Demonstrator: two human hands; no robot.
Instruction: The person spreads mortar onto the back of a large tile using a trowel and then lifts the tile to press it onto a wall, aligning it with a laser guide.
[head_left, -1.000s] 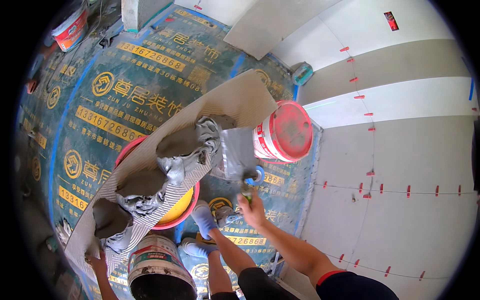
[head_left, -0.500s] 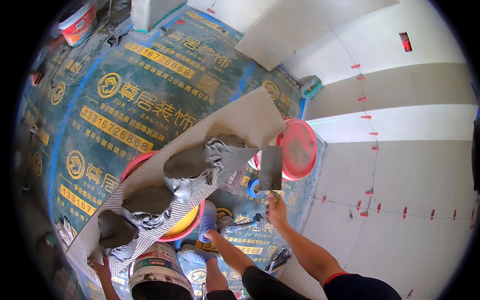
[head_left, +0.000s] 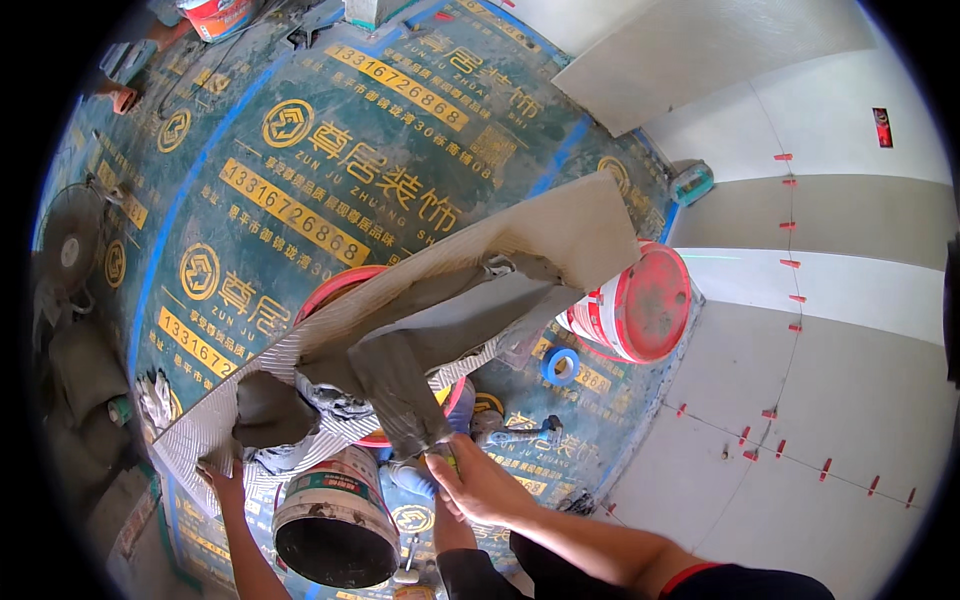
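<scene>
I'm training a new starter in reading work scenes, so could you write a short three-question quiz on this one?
1. Multiple choice: what does the right grip hold?
a) a brush
b) a flat trowel
c) a hammer

2. True or false: the roll of blue tape lies on the printed floor covering.

3. Fill in: the left grip touches the long panel near its ____ end, as pictured.

Key: 1. b; 2. true; 3. left (lower left).
</scene>
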